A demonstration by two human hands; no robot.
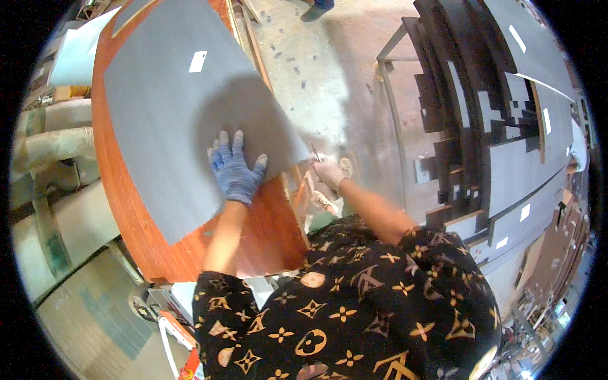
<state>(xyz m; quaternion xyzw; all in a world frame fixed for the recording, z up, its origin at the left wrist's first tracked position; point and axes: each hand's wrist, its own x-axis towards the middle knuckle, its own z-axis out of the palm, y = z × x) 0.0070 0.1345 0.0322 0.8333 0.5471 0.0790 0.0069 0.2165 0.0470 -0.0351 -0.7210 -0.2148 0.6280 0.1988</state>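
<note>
Flat on the grey sheet [183, 120] the left hand [234, 170] is laid, blue-gloved, fingers spread, close to the sheet's right edge. The sheet is carried by a reddish-brown board [253, 240], with the board's bare wood seen along the sheet's left side and near end. Just past the sheet's right edge, over the concrete floor [342, 76], the right hand [329, 171] is held in a white glove, its fingers pinched on a thin small tool [315, 152]. Dark panels [506, 126] are stacked well apart at right.

Probably workshop: stacked dark panels [506, 126]
</note>
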